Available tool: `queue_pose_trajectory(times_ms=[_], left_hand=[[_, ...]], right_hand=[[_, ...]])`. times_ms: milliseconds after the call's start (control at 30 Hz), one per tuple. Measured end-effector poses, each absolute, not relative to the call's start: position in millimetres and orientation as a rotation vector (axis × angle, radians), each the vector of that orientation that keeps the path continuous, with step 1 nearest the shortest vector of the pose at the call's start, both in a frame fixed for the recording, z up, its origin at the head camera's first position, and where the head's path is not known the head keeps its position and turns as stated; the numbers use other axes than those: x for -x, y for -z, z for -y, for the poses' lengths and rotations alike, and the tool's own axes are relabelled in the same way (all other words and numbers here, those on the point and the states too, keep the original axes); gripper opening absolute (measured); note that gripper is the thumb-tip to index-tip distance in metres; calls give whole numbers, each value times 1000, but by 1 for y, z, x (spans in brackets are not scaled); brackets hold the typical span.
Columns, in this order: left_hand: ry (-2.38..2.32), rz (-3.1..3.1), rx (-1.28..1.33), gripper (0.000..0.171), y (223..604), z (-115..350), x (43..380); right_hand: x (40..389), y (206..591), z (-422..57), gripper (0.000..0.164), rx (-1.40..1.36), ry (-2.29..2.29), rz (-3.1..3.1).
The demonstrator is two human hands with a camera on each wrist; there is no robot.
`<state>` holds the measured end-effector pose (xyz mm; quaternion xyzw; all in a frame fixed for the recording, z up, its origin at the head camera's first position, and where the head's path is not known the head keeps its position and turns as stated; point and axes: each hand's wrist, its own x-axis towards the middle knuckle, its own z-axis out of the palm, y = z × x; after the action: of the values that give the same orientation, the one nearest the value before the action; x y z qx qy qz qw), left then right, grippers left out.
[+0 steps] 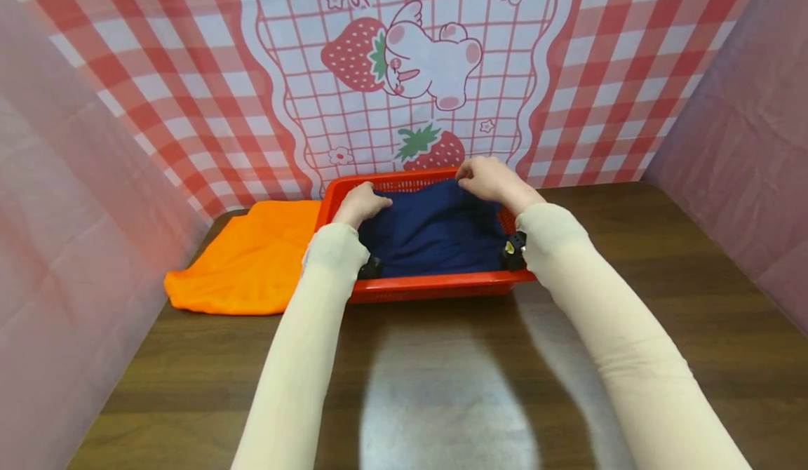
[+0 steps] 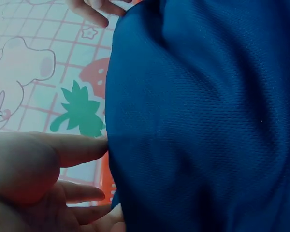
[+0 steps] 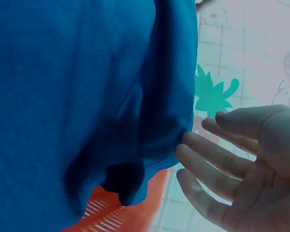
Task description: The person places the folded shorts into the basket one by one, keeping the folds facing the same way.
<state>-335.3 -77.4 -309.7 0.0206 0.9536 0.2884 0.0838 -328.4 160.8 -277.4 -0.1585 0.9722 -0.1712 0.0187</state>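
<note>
A navy blue cloth (image 1: 429, 231) with a fine textured weave lies in loose folds in a red plastic basket (image 1: 435, 283). My left hand (image 1: 362, 205) is at the basket's back left corner. In the left wrist view its straight thumb (image 2: 82, 149) meets the cloth's edge, the other fingers lower down beside it. At the back right, my right hand (image 1: 489, 179) hovers by the cloth's far edge. The right wrist view shows its fingers (image 3: 217, 150) spread and slightly bent, the tips at the cloth (image 3: 121, 96) without pinching it.
An orange cloth (image 1: 252, 259) lies flat on the wooden table (image 1: 631, 259), left of the basket. Behind the basket hangs a red and white checked sheet (image 1: 600, 70) with strawberry prints. Pink curtains (image 1: 726, 140) close off both sides.
</note>
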Motion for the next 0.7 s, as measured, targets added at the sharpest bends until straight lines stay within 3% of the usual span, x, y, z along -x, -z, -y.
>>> queue_pose_trajectory(times_ms=[133,233,533,700], left_hand=[[-949,-2792,-5,74,313,78,338],[-1000,-2800,3,74,313,78,339],[-975,-2825,-32,23,314,79,337],[-905,-2798,-36,45,318,79,339]], right_hand=[[333,278,-166,38,463,521,-3011],[336,277,-169,39,448,523,-2990],[338,276,-164,52,435,474,-2913],[339,279,-162,52,418,454,-2856]])
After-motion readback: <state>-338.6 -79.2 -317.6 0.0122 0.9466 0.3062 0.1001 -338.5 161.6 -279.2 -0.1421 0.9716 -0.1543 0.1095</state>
